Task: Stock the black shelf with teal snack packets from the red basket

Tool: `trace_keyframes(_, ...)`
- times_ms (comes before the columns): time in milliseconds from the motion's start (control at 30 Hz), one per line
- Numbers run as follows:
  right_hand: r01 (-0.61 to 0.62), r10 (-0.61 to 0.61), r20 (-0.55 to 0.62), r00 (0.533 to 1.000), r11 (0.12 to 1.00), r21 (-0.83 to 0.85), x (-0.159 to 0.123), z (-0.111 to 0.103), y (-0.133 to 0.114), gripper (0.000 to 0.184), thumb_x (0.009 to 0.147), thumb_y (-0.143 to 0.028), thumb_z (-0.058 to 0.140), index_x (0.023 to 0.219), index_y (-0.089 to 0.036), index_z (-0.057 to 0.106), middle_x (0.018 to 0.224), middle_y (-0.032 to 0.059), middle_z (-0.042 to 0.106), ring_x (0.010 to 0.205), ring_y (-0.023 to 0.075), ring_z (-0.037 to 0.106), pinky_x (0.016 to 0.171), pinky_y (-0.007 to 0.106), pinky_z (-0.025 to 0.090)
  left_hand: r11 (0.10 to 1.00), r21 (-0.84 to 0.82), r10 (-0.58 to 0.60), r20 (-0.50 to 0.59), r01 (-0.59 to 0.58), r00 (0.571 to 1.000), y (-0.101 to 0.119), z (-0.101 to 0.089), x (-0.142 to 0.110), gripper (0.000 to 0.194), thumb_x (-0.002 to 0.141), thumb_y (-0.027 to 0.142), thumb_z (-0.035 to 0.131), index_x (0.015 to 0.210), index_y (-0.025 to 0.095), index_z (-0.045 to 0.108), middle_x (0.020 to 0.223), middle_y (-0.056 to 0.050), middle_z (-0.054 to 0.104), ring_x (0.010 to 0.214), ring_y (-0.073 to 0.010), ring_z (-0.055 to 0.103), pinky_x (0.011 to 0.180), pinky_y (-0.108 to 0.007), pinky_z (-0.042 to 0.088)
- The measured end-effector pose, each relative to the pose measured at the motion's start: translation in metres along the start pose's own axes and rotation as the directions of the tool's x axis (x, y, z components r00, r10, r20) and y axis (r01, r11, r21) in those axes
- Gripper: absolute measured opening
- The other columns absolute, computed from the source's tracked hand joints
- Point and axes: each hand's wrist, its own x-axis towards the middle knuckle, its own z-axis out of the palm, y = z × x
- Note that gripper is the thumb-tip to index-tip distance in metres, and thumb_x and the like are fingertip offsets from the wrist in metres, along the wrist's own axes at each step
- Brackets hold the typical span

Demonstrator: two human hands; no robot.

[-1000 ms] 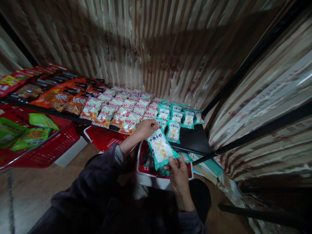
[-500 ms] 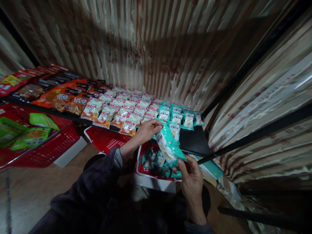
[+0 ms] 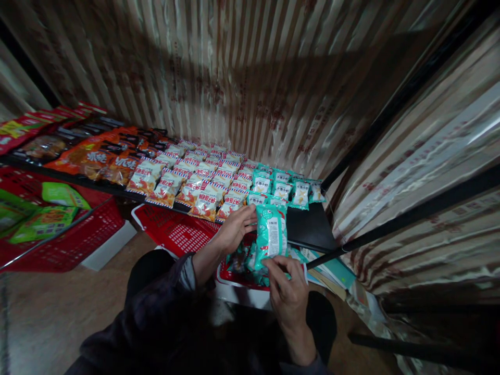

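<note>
A teal snack bag (image 3: 272, 229) is held up in front of me, its printed back with a white text panel facing me. My right hand (image 3: 289, 286) pinches its lower edge between thumb and fingers. At the upper left edge of the bag, my left hand (image 3: 236, 229) is closed, its fingertips partly hidden there. Under the bag is a red basket (image 3: 222, 273) with more teal bags in it, partly covered by my hands. Just beyond stand rows of small teal-and-white snack bags (image 3: 282, 188) on a black shelf (image 3: 312, 224).
White-and-red snack bags (image 3: 205, 198) fill the shelf's middle, with orange bags (image 3: 97, 156) farther left. A red basket (image 3: 58, 245) holding green bags stands at left. A tilted red basket (image 3: 175, 226) lies below the shelf edge. Black bars (image 3: 390, 229) cross at right.
The bag has been turned over from its white-and-teal front to its back and now hangs straighter. My right hand has shifted left and slightly down; my left hand has lowered slightly.
</note>
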Motion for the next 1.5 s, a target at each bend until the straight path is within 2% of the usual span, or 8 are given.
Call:
trace_keyframes(367, -0.006, 0.007, 0.071, 0.997, 1.0, -0.011, -0.012, 0.016, -0.006, 0.032, 0.089, -0.005, 0.05, 0.106, -0.025, 0.069, 0.089, 0.0053, 0.063, 0.084, 0.017, 0.056, 0.073, 0.03, 0.049, 0.996, 0.012, 0.089, -0.211, -0.088, 0.974, -0.005, 0.012, -0.001, 0.039, 0.05, 0.035, 0.085, 0.073, 0.016, 0.059, 0.062, 0.004, 0.063, 0.057, -0.0105, 0.057, 0.058, -0.022, 0.044)
trace_keyframes(533, -0.2, 0.204, -0.025, 0.979, 0.973, 0.115, -0.018, 0.021, 0.0, 0.022, 0.091, -0.017, 0.054, 0.106, -0.022, 0.068, 0.094, 0.0074, 0.064, 0.09, 0.0191, 0.06, 0.08, 0.036, 0.05, 0.99, -0.021, 0.13, -0.251, -0.14, 0.959, -0.005, 0.005, 0.007, 0.029, 0.058, 0.026, 0.079, 0.077, 0.016, 0.059, 0.065, 0.003, 0.065, 0.061, -0.0126, 0.062, 0.064, -0.025, 0.048)
trace_keyframes(600, -0.409, 0.437, -0.085, 0.895, 0.883, 0.229, -0.021, 0.024, 0.005, 0.018, 0.089, -0.029, 0.059, 0.102, -0.02, 0.067, 0.092, 0.0067, 0.064, 0.089, 0.0196, 0.061, 0.08, 0.036, 0.051, 0.988, -0.037, 0.137, -0.263, -0.152, 0.955, -0.003, 0.002, 0.009, 0.025, 0.061, 0.022, 0.077, 0.077, 0.017, 0.058, 0.065, 0.003, 0.065, 0.063, -0.0126, 0.063, 0.066, -0.025, 0.049)
trace_keyframes(700, -0.666, 0.782, -0.009, 0.623, 0.537, 0.518, -0.02, 0.028, 0.011, 0.034, 0.08, -0.045, 0.066, 0.102, -0.02, 0.061, 0.088, 0.0033, 0.064, 0.081, 0.0171, 0.062, 0.072, 0.032, 0.053, 0.985, -0.06, 0.136, -0.282, -0.159, 0.95, 0.0, 0.001, 0.011, 0.021, 0.062, 0.018, 0.075, 0.075, 0.017, 0.058, 0.066, 0.003, 0.065, 0.062, -0.0114, 0.063, 0.066, -0.024, 0.05)
trace_keyframes(767, -0.701, 0.876, 0.146, 0.459, 0.256, 0.666, -0.016, 0.029, 0.012, 0.045, 0.072, -0.051, 0.072, 0.103, -0.021, 0.06, 0.087, 0.0011, 0.064, 0.076, 0.0148, 0.062, 0.066, 0.028, 0.053, 0.985, -0.065, 0.137, -0.284, -0.162, 0.949, 0.0, 0.001, 0.012, 0.02, 0.063, 0.017, 0.074, 0.074, 0.017, 0.057, 0.066, 0.003, 0.065, 0.061, -0.011, 0.062, 0.065, -0.023, 0.05)
trace_keyframes(867, -0.687, 0.866, 0.358, 0.348, -0.025, 0.727, -0.008, 0.03, 0.009, 0.046, 0.062, -0.051, 0.08, 0.093, -0.021, 0.062, 0.082, -0.0012, 0.065, 0.072, 0.0132, 0.063, 0.061, 0.025, 0.054, 0.985, -0.068, 0.136, -0.268, -0.16, 0.954, -0.002, 0.001, 0.013, 0.021, 0.063, 0.017, 0.074, 0.076, 0.017, 0.057, 0.066, 0.003, 0.065, 0.062, -0.0113, 0.063, 0.065, -0.023, 0.049)
trace_keyframes(1100, -0.642, 0.841, 0.426, 0.333, -0.129, 0.756, -0.003, 0.035, 0.003, 0.037, 0.054, -0.038, 0.088, 0.076, -0.018, 0.065, 0.068, -0.0045, 0.063, 0.061, 0.008, 0.059, 0.059, 0.02, 0.053, 0.987, -0.079, 0.11, -0.277, -0.136, 0.955, -0.006, 0.0, 0.012, 0.021, 0.062, 0.015, 0.073, 0.076, 0.017, 0.057, 0.064, 0.004, 0.065, 0.059, -0.0094, 0.061, 0.063, -0.021, 0.048)
trace_keyframes(1500, -0.692, 0.814, 0.367, 0.449, 0.058, 0.719, -0.011, 0.035, 0.006, 0.032, 0.063, -0.041, 0.08, 0.076, -0.019, 0.062, 0.061, -0.0047, 0.061, 0.056, 0.0096, 0.055, 0.057, 0.023, 0.047, 0.997, -0.014, 0.068, -0.303, -0.076, 0.951, -0.003, -0.007, 0.012, 0.013, 0.063, 0.011, 0.065, 0.07, 0.019, 0.057, 0.055, 0.005, 0.057, 0.054, -0.0116, 0.056, 0.057, -0.023, 0.045)
